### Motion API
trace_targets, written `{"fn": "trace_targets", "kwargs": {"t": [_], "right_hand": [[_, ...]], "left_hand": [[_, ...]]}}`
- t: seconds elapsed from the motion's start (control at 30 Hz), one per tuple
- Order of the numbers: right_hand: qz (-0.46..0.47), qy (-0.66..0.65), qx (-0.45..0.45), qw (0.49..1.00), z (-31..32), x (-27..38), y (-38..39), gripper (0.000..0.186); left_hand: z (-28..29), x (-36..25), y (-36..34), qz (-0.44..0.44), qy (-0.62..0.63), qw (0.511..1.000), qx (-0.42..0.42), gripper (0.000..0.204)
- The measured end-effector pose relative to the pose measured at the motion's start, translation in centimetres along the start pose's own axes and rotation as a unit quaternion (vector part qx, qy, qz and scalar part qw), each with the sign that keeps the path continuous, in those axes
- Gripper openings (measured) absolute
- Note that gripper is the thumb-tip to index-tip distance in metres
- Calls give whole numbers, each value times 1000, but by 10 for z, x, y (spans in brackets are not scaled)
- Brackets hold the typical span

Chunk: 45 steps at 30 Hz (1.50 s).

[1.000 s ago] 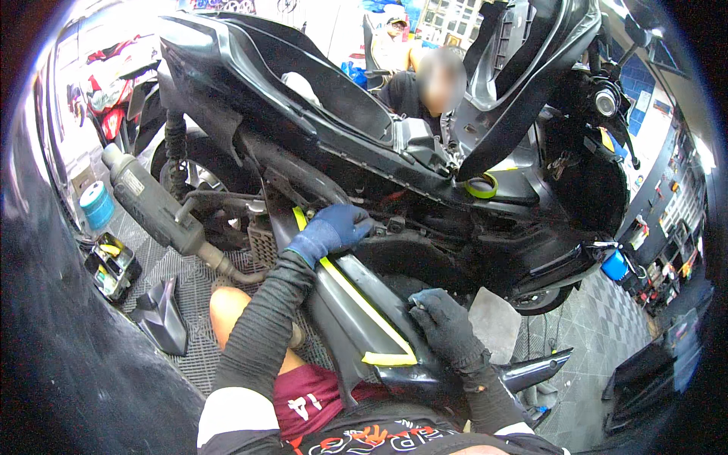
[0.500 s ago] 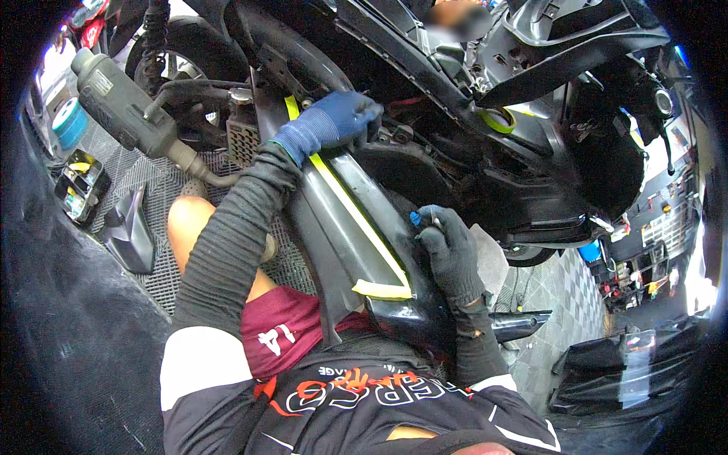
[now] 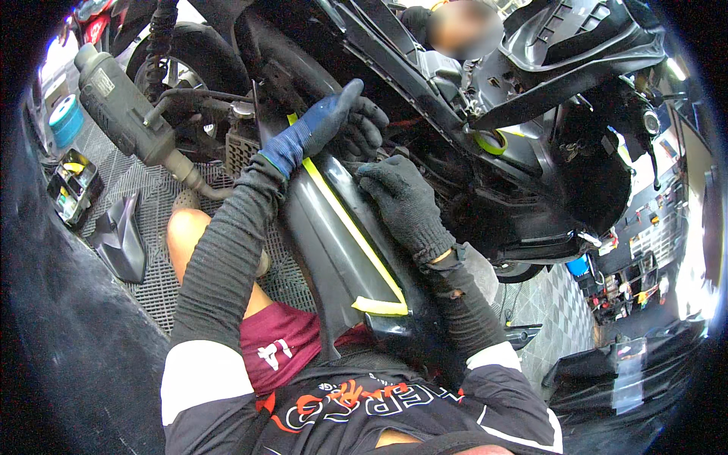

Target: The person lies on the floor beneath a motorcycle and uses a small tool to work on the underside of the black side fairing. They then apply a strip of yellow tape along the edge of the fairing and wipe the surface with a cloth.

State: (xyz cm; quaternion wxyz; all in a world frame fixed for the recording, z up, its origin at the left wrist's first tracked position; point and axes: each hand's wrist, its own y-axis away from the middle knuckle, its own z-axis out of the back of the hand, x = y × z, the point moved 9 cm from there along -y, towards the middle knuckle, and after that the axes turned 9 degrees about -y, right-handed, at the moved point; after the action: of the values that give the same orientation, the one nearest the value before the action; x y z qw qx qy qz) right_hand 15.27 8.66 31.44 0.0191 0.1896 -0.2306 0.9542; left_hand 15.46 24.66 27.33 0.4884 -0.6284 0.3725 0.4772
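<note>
A glossy black fairing panel point(image 3: 322, 235) lies in front of me, with yellow masking tape point(image 3: 356, 233) running along it and turning a corner at its lower end. My left hand point(image 3: 337, 125), in a blue and dark grey glove, is over the panel's upper part, thumb raised and fingers apart. Close to it, at the panel's far edge, is my right hand point(image 3: 402, 201) in a dark grey glove. Its fingers are pinched together; whatever is between them is hidden from view. The partly stripped motorcycle body point(image 3: 485, 197) stands behind both hands.
An exhaust muffler point(image 3: 125, 106) sticks out at the left, near the rear wheel point(image 3: 182, 68). On the tiled floor are a parts tray point(image 3: 74, 186) and a loose black trim piece point(image 3: 121, 239). Another person point(image 3: 455, 30) is at the top. A yellow tape ring point(image 3: 491, 142) rests on the bodywork.
My right hand has moved up and left along the panel edge, close to my left hand. The small blue thing at its fingertips no longer shows. My left thumb has lifted and its fingers have spread.
</note>
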Motion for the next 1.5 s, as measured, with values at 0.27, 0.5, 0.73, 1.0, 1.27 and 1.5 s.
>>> {"fn": "trace_targets", "kwargs": {"t": [0.27, 0.5, 0.73, 1.0, 1.27, 1.5], "right_hand": [[-151, -71, -71, 984, 8, -23, 18, 22], [-50, -109, -53, 991, -8, -3, 14, 20], [108, 22, -93, 989, -2, 9, 14, 24], [-15, -56, -109, 992, 4, -4, 14, 18], [-30, -41, -48, 998, 7, 14, 8, 21], [-6, 39, -23, 999, 0, 6, 1, 18]], "left_hand": [[16, -35, 15, -152, 225, 962, -1, 97], [70, -31, 40, -207, -5, 966, -153, 47], [1, -44, 38, -159, -527, 811, -197, 34], [-7, -43, 33, -247, -563, 765, -190, 29], [-16, -27, 25, -155, -624, 761, -90, 32], [-15, -22, 19, -123, -625, 767, -83, 37]]}}
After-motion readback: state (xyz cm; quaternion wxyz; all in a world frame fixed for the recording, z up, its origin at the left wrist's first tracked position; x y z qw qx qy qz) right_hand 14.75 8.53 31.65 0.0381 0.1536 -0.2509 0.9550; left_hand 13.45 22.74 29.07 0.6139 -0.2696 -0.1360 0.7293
